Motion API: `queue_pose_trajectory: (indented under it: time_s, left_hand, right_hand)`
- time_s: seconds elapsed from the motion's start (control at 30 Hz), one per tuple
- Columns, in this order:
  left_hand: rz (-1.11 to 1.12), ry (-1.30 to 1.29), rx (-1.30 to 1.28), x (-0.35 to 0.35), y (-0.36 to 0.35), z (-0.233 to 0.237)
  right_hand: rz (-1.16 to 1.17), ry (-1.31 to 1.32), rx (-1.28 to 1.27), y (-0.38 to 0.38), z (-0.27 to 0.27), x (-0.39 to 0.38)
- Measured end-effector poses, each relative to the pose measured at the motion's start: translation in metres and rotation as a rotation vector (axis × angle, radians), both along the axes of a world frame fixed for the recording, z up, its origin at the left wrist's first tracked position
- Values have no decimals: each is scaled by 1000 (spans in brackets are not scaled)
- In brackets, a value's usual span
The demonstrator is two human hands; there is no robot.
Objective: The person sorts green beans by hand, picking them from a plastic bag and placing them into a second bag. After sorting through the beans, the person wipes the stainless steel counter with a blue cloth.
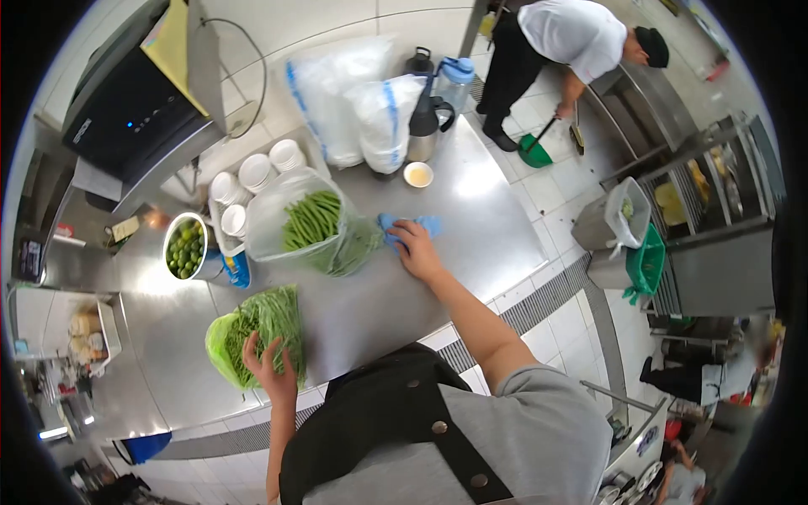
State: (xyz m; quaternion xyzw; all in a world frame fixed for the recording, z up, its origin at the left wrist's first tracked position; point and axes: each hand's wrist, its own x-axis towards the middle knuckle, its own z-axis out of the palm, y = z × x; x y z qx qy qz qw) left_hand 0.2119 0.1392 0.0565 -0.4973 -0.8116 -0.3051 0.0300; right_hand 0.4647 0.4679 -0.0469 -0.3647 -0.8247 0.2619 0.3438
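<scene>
My right hand (411, 244) presses on a blue cloth (427, 225) on the steel table (370, 311), its fingers bent over the cloth. Just left of it stands a clear plastic bag (268, 220) of green beans (313, 220), its mouth gaping. At the table's near edge, my left hand (273, 369) has its fingers spread over a light green plastic bag (282, 316). Thin green pieces, whose kind I cannot make out, show through that bag beneath the fingers.
A bucket of limes (186, 247), stacked white cups (255, 171), wrapped packs (383, 122), a thermos (423, 130) and a small bowl (417, 175) stand around the table. A printer (126, 126) sits back left. A person (560, 42) holds a green dustpan (534, 151) beyond the table.
</scene>
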Motion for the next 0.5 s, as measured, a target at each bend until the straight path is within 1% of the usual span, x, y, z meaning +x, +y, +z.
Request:
queue_pose_trajectory:
  time_s: [0.1,0.17,0.23,0.3,0.33,0.4,0.5]
  left_hand:
    - [8,24,2,1,-3,12]
    - [28,37,22,2,-11,8]
    - [37,12,5,6,-27,2]
    - [62,-14,-37,9,-46,2]
    - [75,-31,-62,12,-53,1]
    - [95,-64,-82,17,-63,-2]
    - [103,-88,-80,20,-72,-10]
  right_hand:
    - [-142,128,-106,19,-8,-19]
    - [-166,72,-114,49,-26,-47]
    - [10,-19,-143,80,-22,-77]
    - [119,-16,-184,114,-33,-113]
    - [133,-6,-147,124,-36,-130]
    - [213,-91,-106,134,-38,-146]
    - [339,-37,-396,134,-19,-127]
